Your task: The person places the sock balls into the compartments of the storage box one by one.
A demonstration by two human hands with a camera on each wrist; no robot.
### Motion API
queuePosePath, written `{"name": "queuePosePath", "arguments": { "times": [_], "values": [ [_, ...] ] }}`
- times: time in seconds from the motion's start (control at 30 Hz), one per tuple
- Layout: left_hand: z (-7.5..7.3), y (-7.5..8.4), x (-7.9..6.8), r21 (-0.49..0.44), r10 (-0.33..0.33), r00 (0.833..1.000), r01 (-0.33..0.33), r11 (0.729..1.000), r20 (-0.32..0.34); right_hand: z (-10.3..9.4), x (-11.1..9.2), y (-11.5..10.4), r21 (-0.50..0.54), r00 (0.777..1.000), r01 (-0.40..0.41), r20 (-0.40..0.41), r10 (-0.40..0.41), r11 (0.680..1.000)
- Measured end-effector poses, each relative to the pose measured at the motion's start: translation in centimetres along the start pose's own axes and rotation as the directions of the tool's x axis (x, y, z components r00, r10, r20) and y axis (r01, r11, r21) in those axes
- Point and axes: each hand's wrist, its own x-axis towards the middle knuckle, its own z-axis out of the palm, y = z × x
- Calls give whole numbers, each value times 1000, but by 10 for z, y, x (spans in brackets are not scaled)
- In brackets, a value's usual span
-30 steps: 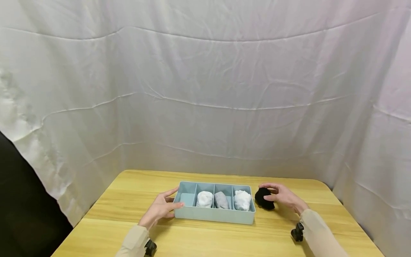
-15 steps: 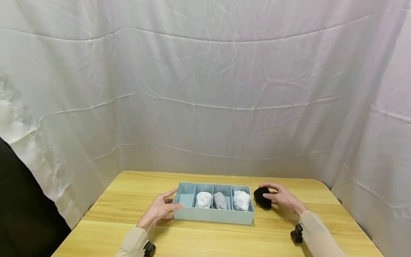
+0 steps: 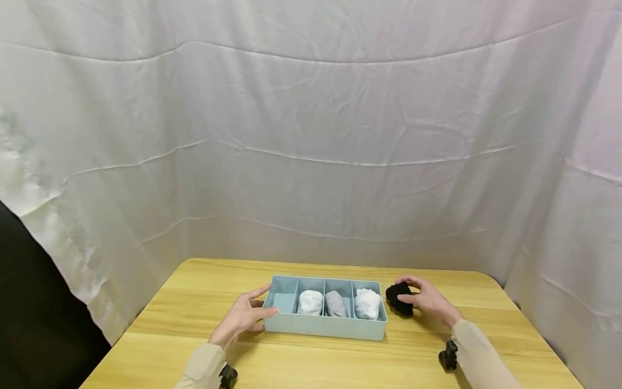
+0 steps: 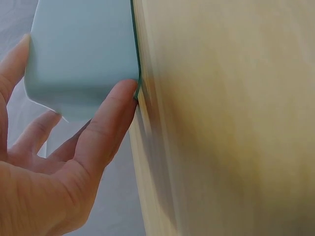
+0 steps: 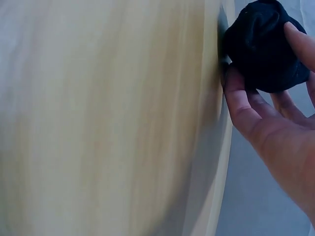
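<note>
A pale blue divided box (image 3: 323, 326) sits on the table, its compartments in a row. My left hand (image 3: 240, 316) grips its left end. In the left wrist view, the thumb and fingers of the left hand (image 4: 59, 187) are spread around the box's end wall (image 4: 83, 49). To the right of the box, my right hand (image 3: 430, 301) holds a black balled-up sock (image 3: 399, 299) between thumb and fingers, low at the tabletop. The right wrist view shows the black sock (image 5: 263, 46) up close, with the right hand (image 5: 280, 132) curled about it.
Inside the box lie a white cloth ball (image 3: 310, 302), a grey one (image 3: 335, 303) and another white one (image 3: 367, 303); its leftmost compartment (image 3: 282, 301) holds nothing. The wooden table (image 3: 301, 364) has rounded back corners. Pale curtains (image 3: 340, 189) hang behind it, and something black (image 3: 39, 313) is at far left.
The black sock looks slightly more compact in my right hand, whose fingers have shifted a little. My left hand and the box stay in place.
</note>
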Motion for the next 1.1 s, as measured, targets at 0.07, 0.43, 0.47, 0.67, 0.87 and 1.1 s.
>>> {"name": "queuePosePath", "arguments": {
  "times": [0.07, 0.43, 0.47, 0.67, 0.87, 1.1],
  "values": [
    [0, 0, 0, 2, 4, 1000, -4, 1000, 0, 0, 1, -1, 19, 1000, -9, -7, 9, 1000],
    [1, 1, 0, -2, -10, 1000, 10, 1000, -10, -6, -1, -19, 82, 998, 58, 20, -59, 995],
    [1, 1, 0, -5, -10, 1000, 9, 1000, -15, -6, -1, -21, 81, 998, 67, 16, -68, 995],
    [2, 0, 0, -7, -9, 1000, 9, 1000, -20, -2, 2, -31, 93, 996, 84, 11, -85, 992],
    [1, 0, 1, -15, -11, 1000, 10, 1000, -14, 4, 6, -39, 67, 996, 90, -18, -89, 994],
    [1, -1, 1, 17, -13, 1000, 14, 1000, -20, 8, 10, -47, 54, 994, 107, -44, -104, 993]
  ]
}}
